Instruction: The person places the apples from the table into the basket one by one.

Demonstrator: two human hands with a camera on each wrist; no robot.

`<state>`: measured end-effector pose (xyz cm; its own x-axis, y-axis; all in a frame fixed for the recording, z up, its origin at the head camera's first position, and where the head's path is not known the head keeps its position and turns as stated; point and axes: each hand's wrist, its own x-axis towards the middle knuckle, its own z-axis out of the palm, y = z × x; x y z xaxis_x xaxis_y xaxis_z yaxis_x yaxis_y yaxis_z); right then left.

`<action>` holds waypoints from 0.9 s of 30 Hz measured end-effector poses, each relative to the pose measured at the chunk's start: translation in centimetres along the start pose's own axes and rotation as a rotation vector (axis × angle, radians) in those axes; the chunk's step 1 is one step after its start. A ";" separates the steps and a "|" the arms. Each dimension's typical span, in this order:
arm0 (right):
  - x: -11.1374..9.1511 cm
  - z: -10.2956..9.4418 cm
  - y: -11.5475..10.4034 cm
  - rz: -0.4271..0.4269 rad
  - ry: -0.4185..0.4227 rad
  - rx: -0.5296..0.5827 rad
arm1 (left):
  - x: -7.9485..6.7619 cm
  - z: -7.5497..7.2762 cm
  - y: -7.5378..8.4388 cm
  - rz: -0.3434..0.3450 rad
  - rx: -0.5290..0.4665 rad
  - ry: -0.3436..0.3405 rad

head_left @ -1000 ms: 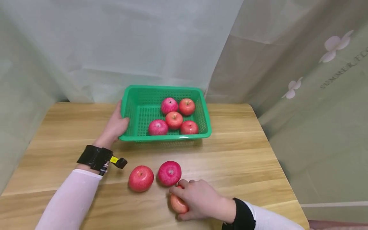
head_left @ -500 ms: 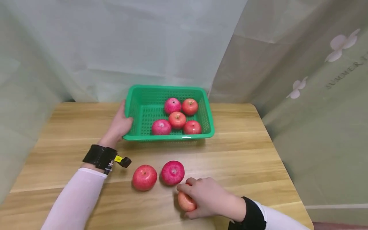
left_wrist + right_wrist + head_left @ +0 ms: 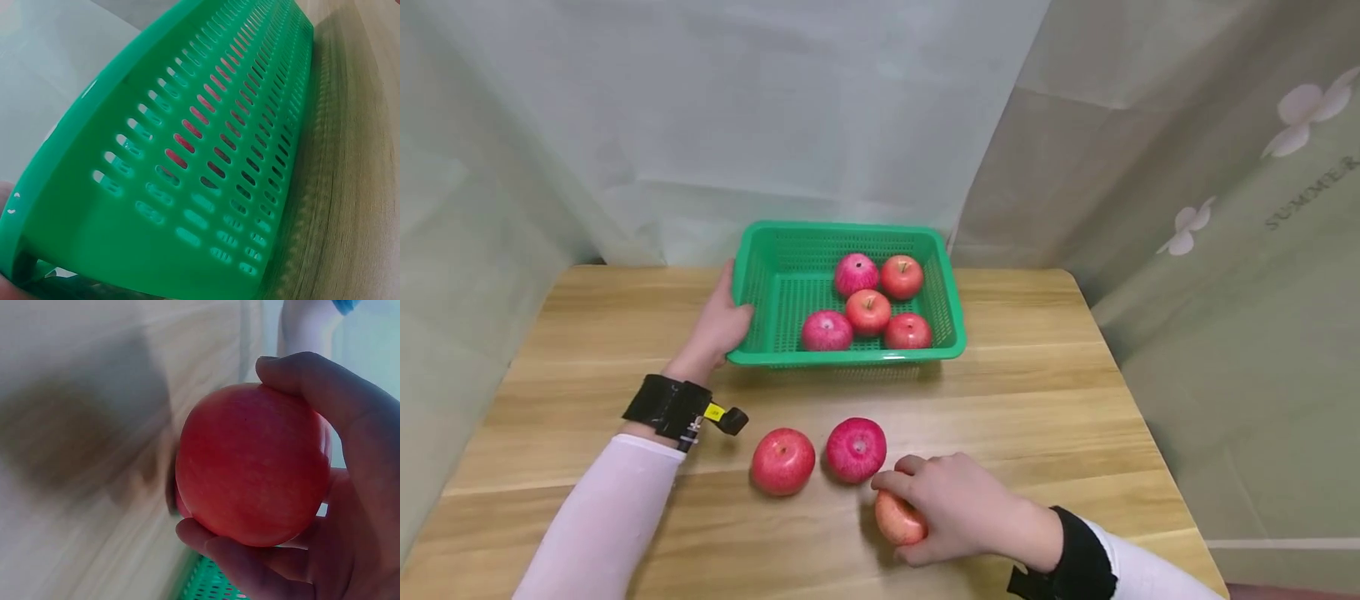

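With fingers and thumb, my right hand [image 3: 958, 504] holds a red apple [image 3: 900, 518] near the front of the wooden table, and its shadow lies on the wood. The right wrist view shows that apple [image 3: 253, 465] between thumb and fingertips. Left of it lie a deep pink apple [image 3: 856, 450] and a red apple [image 3: 783, 462]. My left hand [image 3: 718, 325] grips the left end of a green plastic basket [image 3: 850, 358], its thumb over the rim and its fingers hidden. Several red and pink apples, among them one with a stem [image 3: 868, 312], sit in the basket's right part.
The wooden table [image 3: 1037, 400] ends at a pale hanging sheet [image 3: 820, 108] close behind the basket. A printed curtain [image 3: 1247, 350] hangs along the right side. In the left wrist view, the basket's slotted wall [image 3: 206, 137] stands over the tabletop [image 3: 356, 156].
The right hand and its apple have shifted a little right and away from the deep pink apple. The left hand keeps its grip on the basket. The whole head view has drifted slightly.
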<state>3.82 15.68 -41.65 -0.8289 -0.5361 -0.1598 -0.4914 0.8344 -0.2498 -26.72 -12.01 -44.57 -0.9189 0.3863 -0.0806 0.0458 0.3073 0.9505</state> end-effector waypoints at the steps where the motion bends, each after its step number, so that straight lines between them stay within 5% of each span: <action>1: 0.0 -0.1 0.1 -0.003 0.014 -0.001 | 0.1 0.0 0.1 0.008 -0.007 0.000; 20: 0.6 -2.8 0.8 -0.050 0.223 -0.006 | -0.3 -0.2 0.0 -0.014 -0.009 -0.003; 27: 1.7 -3.2 1.9 -0.098 0.481 0.045 | -0.3 0.0 -0.4 0.007 -0.019 -0.002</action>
<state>0.61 16.76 -39.35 -0.8140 -0.4829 0.3229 -0.5701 0.7707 -0.2846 -26.43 -12.26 -44.90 -0.9176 0.3905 -0.0745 0.0450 0.2883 0.9565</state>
